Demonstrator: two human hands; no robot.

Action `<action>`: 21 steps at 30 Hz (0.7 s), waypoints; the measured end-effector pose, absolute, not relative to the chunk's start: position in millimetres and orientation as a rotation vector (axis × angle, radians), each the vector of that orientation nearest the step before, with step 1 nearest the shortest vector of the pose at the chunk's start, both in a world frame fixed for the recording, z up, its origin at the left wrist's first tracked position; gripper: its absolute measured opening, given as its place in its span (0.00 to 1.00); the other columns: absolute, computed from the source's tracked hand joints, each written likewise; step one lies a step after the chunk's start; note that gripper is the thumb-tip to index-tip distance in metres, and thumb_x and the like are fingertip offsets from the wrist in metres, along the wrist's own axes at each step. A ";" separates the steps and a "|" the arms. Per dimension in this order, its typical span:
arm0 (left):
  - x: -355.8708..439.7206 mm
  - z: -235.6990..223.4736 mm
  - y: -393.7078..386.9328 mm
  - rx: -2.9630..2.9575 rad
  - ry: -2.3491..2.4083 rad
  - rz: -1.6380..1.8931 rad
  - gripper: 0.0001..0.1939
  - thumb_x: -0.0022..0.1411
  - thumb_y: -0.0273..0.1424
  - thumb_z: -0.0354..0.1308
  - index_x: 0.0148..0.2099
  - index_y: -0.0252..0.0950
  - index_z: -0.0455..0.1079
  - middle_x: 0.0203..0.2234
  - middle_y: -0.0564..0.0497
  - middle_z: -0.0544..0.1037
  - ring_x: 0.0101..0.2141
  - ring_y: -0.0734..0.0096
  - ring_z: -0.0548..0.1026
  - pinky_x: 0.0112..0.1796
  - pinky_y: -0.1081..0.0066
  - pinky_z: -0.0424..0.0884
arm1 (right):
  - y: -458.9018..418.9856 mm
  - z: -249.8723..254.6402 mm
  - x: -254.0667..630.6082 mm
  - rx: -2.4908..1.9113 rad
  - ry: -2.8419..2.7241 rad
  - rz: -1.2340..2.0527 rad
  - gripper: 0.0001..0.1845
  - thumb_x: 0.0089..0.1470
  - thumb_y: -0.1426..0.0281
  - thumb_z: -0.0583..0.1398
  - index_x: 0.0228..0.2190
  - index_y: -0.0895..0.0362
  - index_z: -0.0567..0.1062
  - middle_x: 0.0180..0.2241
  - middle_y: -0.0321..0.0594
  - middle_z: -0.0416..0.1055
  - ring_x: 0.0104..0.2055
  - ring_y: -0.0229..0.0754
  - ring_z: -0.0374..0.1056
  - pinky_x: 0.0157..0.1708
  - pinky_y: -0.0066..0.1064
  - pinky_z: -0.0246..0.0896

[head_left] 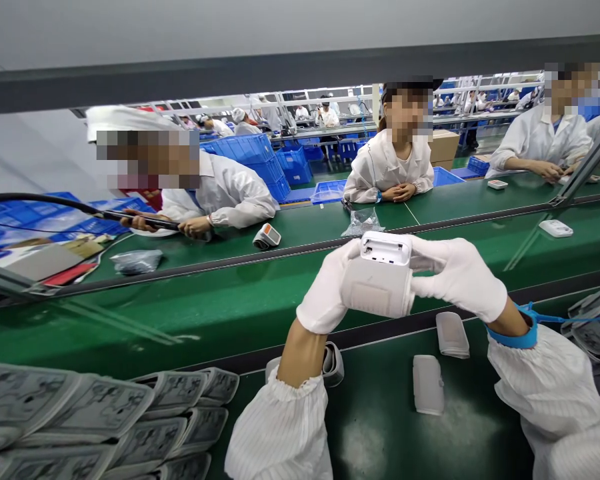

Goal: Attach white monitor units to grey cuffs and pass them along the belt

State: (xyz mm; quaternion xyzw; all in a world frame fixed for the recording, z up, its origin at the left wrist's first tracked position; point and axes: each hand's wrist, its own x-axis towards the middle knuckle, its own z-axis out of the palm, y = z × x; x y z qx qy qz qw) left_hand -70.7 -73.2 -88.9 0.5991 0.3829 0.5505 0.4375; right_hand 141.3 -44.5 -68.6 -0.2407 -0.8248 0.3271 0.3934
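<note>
Factory's green belt (130, 327) under L hand (323, 297), R hand (460, 270) holding prob. BP cuff (377, 287).

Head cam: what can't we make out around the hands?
Head view:
Ends of the white cuff device: hidden by the gloved left hand and right hand.
Rolled band: partly hidden by the left forearm.
Stacked cuffs: cut off by the bottom and left edges; print too small to read.

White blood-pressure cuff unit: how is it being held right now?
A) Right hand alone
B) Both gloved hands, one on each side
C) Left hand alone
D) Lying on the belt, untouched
B: the left hand grips the white blood-pressure cuff unit from one side and the right hand from the other, above the green belt.
</note>
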 end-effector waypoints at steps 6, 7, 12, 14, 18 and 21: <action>-55.2 -79.4 -81.0 1.572 0.967 1.519 0.12 0.64 0.34 0.65 0.48 0.35 0.78 0.47 0.48 0.83 0.46 0.64 0.79 0.50 0.67 0.73 | -51.7 -74.6 136.1 -0.716 -1.982 0.696 0.31 0.54 0.68 0.68 0.60 0.60 0.78 0.51 0.43 0.81 0.49 0.51 0.80 0.55 0.36 0.76; -53.3 -77.9 -82.7 1.573 0.960 1.544 0.11 0.63 0.34 0.66 0.47 0.35 0.78 0.46 0.48 0.84 0.45 0.64 0.79 0.49 0.67 0.73 | -54.9 -74.9 135.3 -0.743 -1.967 0.669 0.32 0.54 0.67 0.68 0.60 0.60 0.78 0.51 0.44 0.81 0.49 0.52 0.80 0.55 0.37 0.75; -49.3 -75.0 -88.7 1.554 0.999 1.642 0.08 0.62 0.32 0.65 0.43 0.36 0.79 0.41 0.49 0.84 0.42 0.65 0.79 0.47 0.68 0.74 | -65.5 -77.7 127.0 -0.823 -1.900 0.555 0.28 0.55 0.64 0.66 0.56 0.60 0.81 0.45 0.45 0.84 0.46 0.55 0.81 0.47 0.36 0.77; -51.1 -76.2 -86.8 1.562 1.052 1.648 0.09 0.62 0.32 0.63 0.43 0.35 0.79 0.41 0.49 0.84 0.42 0.64 0.79 0.46 0.67 0.74 | -59.4 -81.1 123.4 -0.800 -1.846 0.573 0.27 0.55 0.63 0.65 0.54 0.61 0.83 0.43 0.44 0.84 0.45 0.55 0.81 0.44 0.35 0.78; -60.5 -80.6 -76.5 1.640 1.162 1.542 0.11 0.62 0.31 0.61 0.45 0.32 0.78 0.43 0.46 0.84 0.44 0.61 0.79 0.47 0.66 0.74 | -32.6 -87.8 124.3 -0.786 -1.868 0.695 0.22 0.55 0.65 0.63 0.49 0.58 0.85 0.45 0.41 0.84 0.51 0.57 0.79 0.52 0.41 0.77; -64.2 -87.2 -68.5 1.652 1.230 1.588 0.11 0.60 0.29 0.62 0.46 0.32 0.78 0.44 0.45 0.84 0.46 0.58 0.79 0.50 0.64 0.74 | -21.5 -88.9 130.9 -0.815 -1.904 0.824 0.23 0.63 0.59 0.59 0.49 0.58 0.85 0.47 0.44 0.83 0.50 0.55 0.80 0.48 0.42 0.78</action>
